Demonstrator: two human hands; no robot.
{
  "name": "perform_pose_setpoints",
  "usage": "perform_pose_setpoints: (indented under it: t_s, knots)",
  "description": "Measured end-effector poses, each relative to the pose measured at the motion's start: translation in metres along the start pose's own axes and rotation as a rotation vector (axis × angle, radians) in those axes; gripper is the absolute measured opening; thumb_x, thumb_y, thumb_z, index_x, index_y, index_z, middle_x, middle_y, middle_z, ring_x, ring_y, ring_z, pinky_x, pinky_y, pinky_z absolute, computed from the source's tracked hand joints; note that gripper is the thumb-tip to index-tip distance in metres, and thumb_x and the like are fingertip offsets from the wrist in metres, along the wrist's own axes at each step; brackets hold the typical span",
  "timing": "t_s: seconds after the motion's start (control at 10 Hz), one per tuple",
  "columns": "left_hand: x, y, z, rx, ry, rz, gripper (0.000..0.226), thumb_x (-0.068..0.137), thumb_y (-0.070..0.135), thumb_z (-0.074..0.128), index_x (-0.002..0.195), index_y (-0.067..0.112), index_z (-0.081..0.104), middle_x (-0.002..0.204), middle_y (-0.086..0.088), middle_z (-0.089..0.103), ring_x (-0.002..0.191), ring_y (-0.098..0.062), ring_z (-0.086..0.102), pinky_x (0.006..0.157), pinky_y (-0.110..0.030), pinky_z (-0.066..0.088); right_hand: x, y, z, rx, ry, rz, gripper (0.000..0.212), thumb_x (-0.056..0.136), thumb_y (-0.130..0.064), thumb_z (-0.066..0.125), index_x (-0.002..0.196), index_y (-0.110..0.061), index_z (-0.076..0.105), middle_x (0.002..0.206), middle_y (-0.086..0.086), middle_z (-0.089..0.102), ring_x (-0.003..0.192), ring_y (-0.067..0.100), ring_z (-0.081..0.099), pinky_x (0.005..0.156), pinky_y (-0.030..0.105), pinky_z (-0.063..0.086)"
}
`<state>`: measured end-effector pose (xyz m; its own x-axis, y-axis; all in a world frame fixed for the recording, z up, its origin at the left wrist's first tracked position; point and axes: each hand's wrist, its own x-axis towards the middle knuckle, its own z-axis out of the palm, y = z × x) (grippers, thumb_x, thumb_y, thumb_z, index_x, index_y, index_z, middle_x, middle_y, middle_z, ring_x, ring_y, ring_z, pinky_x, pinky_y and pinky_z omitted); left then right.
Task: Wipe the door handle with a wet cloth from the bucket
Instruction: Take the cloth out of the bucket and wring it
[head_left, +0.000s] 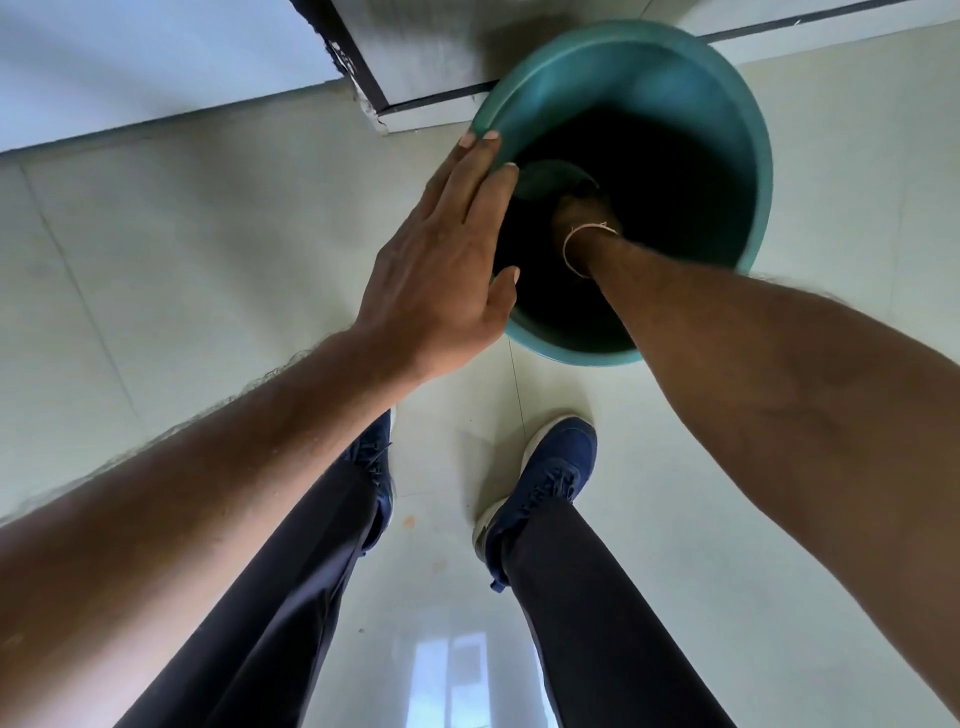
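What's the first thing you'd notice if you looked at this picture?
The big teal bucket on the pale tiled floor stands out first, near the top of the view. The right hand reaches deep into its dark inside, a thin thread band round the wrist, while the left hand lies flat against the bucket's near rim. Below, two dark blue shoes stand on the shiny floor.

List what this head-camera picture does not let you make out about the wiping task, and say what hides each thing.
- Right hand: sunk in the dark inside of the bucket; its grip cannot be seen.
- Cloth: none can be told apart in that darkness.
- Water: the level is lost in shadow.
- Door handle: outside the head view.
- Left hand: flat against the rim, blocking that side.
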<state>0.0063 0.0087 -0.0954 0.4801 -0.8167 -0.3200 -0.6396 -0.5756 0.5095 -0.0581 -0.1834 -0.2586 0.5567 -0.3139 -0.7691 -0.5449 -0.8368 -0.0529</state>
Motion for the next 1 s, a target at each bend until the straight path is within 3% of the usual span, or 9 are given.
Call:
perform_pose_setpoints:
  t_s: [0.1, 0.3, 0.4, 0.5, 0.6, 0.7, 0.8, 0.9, 1.0]
  knots:
    - [-0.001, -0.002, 0.003, -0.006, 0.008, 0.014, 0.073, 0.098, 0.028, 0.066, 0.16, 0.005, 0.036, 0.177, -0.012, 0.02, 0.166, -0.026, 0.013, 0.116, -0.047, 0.052, 0.015, 0.002, 0.014, -0.116, 0.006, -0.037, 0.047, 0.108, -0.014, 0.046, 0.153, -0.001, 0.044, 0.164, 0.022, 0.037, 0.153, 0.042, 0.033, 0.127, 0.051, 0.024]
    - [-0.002, -0.003, 0.008, -0.02, -0.009, 0.02, 0.073, 0.098, 0.026, 0.067, 0.16, 0.004, 0.035, 0.177, -0.012, 0.017, 0.167, -0.026, 0.009, 0.12, -0.043, 0.046, -0.013, -0.011, 0.002, 0.146, 0.069, 0.053, 0.05, 0.115, -0.02, 0.029, 0.159, 0.002, 0.031, 0.166, 0.02, 0.033, 0.156, 0.033, 0.03, 0.129, 0.035, 0.02]
    - [0.001, 0.002, -0.003, 0.005, -0.077, 0.011, 0.071, 0.099, 0.026, 0.067, 0.159, 0.006, 0.036, 0.177, -0.014, 0.018, 0.167, -0.028, 0.008, 0.124, -0.045, 0.04, -0.057, -0.016, -0.03, 0.579, 0.043, 0.241, 0.05, 0.104, -0.029, 0.056, 0.146, -0.002, 0.055, 0.147, 0.022, 0.059, 0.139, 0.034, 0.054, 0.117, 0.034, 0.041]
    - [0.005, 0.019, -0.027, -0.071, -0.138, -0.035, 0.066, 0.099, 0.026, 0.068, 0.156, 0.007, 0.04, 0.169, -0.016, 0.032, 0.16, -0.032, 0.027, 0.126, -0.046, 0.038, -0.114, -0.019, -0.063, 0.849, 0.111, 0.321, 0.041, 0.084, -0.031, 0.074, 0.123, -0.019, 0.072, 0.115, 0.01, 0.075, 0.108, 0.029, 0.072, 0.09, 0.029, 0.058]
    - [0.004, 0.043, -0.061, -0.273, -0.091, -0.205, 0.053, 0.102, 0.032, 0.066, 0.148, 0.012, 0.049, 0.147, -0.01, 0.057, 0.134, -0.026, 0.056, 0.106, -0.033, 0.046, -0.181, -0.019, -0.101, 1.222, 0.139, 0.342, 0.023, 0.078, -0.015, 0.076, 0.1, -0.021, 0.073, 0.094, 0.011, 0.078, 0.089, 0.032, 0.077, 0.077, 0.044, 0.066]
    - [0.003, 0.074, -0.112, -0.699, -0.132, -0.472, 0.053, 0.094, 0.047, 0.073, 0.134, 0.016, 0.058, 0.117, 0.006, 0.07, 0.106, -0.009, 0.067, 0.089, -0.027, 0.05, -0.254, -0.011, -0.14, 1.627, 0.15, 0.317, 0.029, 0.072, -0.005, 0.072, 0.1, -0.011, 0.074, 0.102, 0.021, 0.078, 0.096, 0.04, 0.076, 0.087, 0.06, 0.062]
    - [-0.004, 0.104, -0.17, -1.066, -0.283, -0.515, 0.051, 0.084, 0.046, 0.076, 0.124, 0.015, 0.069, 0.12, -0.004, 0.078, 0.112, -0.018, 0.074, 0.092, -0.032, 0.057, -0.315, -0.009, -0.174, 1.945, 0.093, 0.175, 0.056, 0.072, -0.005, 0.066, 0.127, 0.005, 0.062, 0.128, 0.032, 0.067, 0.122, 0.052, 0.063, 0.106, 0.065, 0.052]
    - [-0.027, 0.133, -0.223, -1.15, -0.306, -0.401, 0.036, 0.095, 0.027, 0.078, 0.129, 0.013, 0.073, 0.123, -0.008, 0.079, 0.118, -0.025, 0.075, 0.099, -0.045, 0.062, -0.373, -0.017, -0.209, 2.031, 0.097, 0.073, 0.052, 0.087, -0.007, 0.065, 0.138, 0.001, 0.057, 0.135, 0.031, 0.064, 0.126, 0.049, 0.062, 0.108, 0.059, 0.053]
    - [-0.054, 0.16, -0.27, -1.193, -0.179, -0.392, 0.039, 0.086, 0.022, 0.085, 0.122, 0.01, 0.075, 0.116, -0.008, 0.081, 0.111, -0.028, 0.077, 0.087, -0.042, 0.064, -0.424, -0.03, -0.248, 1.94, 0.172, 0.08, 0.037, 0.096, -0.015, 0.069, 0.133, -0.008, 0.065, 0.124, 0.02, 0.074, 0.115, 0.04, 0.071, 0.101, 0.051, 0.06]
